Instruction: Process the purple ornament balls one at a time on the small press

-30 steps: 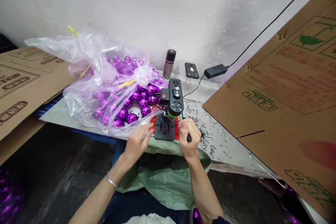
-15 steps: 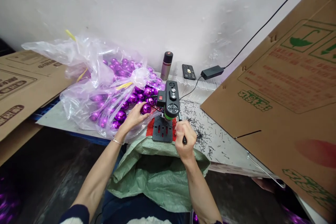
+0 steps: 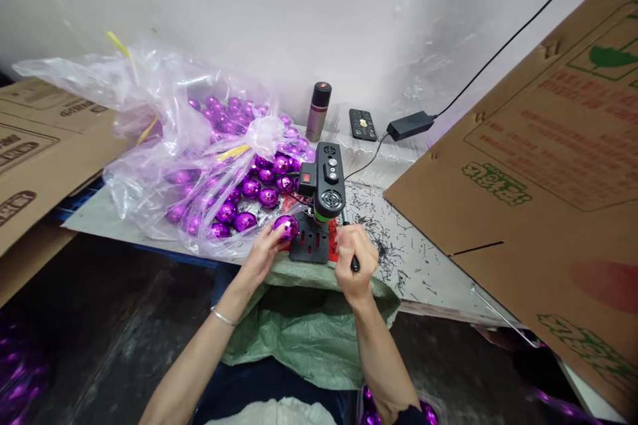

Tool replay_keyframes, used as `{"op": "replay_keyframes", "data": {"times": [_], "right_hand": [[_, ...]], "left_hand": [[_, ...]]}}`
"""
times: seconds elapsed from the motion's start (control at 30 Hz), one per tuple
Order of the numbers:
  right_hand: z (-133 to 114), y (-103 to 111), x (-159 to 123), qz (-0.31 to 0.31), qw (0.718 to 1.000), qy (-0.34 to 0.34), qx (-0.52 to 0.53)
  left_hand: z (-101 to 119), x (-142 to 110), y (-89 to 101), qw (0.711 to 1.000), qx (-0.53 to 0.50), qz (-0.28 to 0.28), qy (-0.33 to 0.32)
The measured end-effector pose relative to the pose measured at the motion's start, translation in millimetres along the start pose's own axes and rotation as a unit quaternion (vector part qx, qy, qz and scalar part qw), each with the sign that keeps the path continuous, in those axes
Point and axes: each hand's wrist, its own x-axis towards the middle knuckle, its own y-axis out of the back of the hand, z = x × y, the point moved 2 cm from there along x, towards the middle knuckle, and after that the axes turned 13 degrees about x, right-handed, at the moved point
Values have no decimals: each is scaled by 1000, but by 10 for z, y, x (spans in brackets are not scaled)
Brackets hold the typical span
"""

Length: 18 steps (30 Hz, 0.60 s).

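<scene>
My left hand (image 3: 262, 257) pinches a shiny purple faceted ball (image 3: 286, 226) and holds it at the left edge of the black slotted base plate (image 3: 310, 247) of a small black bench machine (image 3: 327, 179). My right hand (image 3: 353, 261) is closed round the machine's black lever handle (image 3: 350, 254), just right of the base. More purple balls (image 3: 249, 182) lie in an open clear plastic bag (image 3: 169, 139) to the left of the machine.
A green woven sack (image 3: 304, 322) hangs open below the table edge under my hands. Large cardboard sheets stand at right (image 3: 538, 166) and left (image 3: 34, 146). Dark metal scraps (image 3: 389, 239) litter the table. A spray can (image 3: 318, 111), remote (image 3: 363, 124) and power adapter (image 3: 409, 125) sit by the wall.
My left hand went from the table edge into the bag, took a purple ball, and brought it back to the machine's base. My right hand stayed on the lever.
</scene>
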Motion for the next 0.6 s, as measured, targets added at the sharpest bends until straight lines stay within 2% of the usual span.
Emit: {"op": "replay_keyframes", "data": {"times": [0.1,0.17,0.3,0.47,0.6], "right_hand": [[-6,11,8,-5,1000,1,-7],[-7,16,7,-8,1000,1,-9],[-1,16,-10,-7,1000,1,-10],[7,9,-32,-7,1000,6,-8],[5,16,-34,-8,1000,5,-6]], "left_hand": [[-165,119,-145,987,123,49,-87],[-241,167,-205,967,204,69,-138],[-316,190,-258,920,322,105,-196],[-313,161,-325,875,399,117,-249],[-292,174,-405,858,418,98,-282]]}}
